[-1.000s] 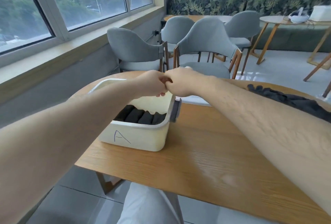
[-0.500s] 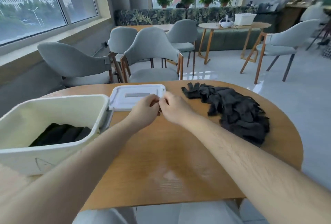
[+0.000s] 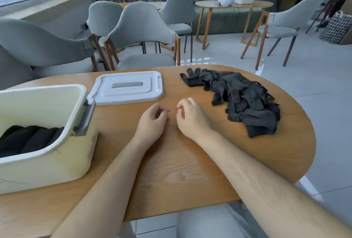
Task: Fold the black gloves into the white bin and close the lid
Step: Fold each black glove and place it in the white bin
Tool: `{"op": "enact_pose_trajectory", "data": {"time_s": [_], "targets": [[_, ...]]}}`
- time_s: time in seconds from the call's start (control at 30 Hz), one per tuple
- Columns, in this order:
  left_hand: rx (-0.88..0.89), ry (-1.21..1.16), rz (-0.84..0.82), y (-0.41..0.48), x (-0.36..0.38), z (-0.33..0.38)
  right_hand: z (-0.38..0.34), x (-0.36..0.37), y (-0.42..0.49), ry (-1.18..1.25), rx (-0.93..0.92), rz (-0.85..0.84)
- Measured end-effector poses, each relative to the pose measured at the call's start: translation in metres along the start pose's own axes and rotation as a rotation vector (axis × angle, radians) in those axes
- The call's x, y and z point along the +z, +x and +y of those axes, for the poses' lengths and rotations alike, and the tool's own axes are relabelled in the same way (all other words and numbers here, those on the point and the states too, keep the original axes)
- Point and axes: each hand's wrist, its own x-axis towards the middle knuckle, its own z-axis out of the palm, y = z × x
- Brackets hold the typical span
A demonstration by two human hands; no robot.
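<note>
The white bin stands open at the table's left, with several folded black gloves inside it. Its white lid lies flat on the table just beyond the bin. A loose pile of black gloves sits at the right of the table. My left hand and my right hand rest side by side on the wood between bin and pile, a little apart, fingers loosely curled and holding nothing.
The wooden table has a rounded right end. Several grey chairs stand beyond its far edge. A second table with a white bin on it stands farther back.
The view swung right from the bin to the middle of the table. My hands came away from the bin, moved down to the table and parted slightly.
</note>
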Motion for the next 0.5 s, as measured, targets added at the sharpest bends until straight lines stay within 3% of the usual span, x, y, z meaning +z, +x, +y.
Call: {"op": "enact_pose_trajectory", "data": {"time_s": [0.1,0.2,0.27,0.5], "targets": [[-0.059,-0.155,-0.004,0.002,0.0,-0.001,0.03,-0.034,0.0,-0.235,0.178,0.092],[-0.041,-0.135,-0.038,0.001,0.001,-0.002,0.059,-0.036,0.014,-0.322,0.363,0.057],[-0.028,-0.115,-0.046,0.0,0.001,-0.001,0.063,-0.035,0.016,-0.288,0.357,0.045],[0.006,-0.062,-0.047,-0.005,0.0,0.005,0.037,-0.03,0.0,-0.092,0.169,0.276]]}}
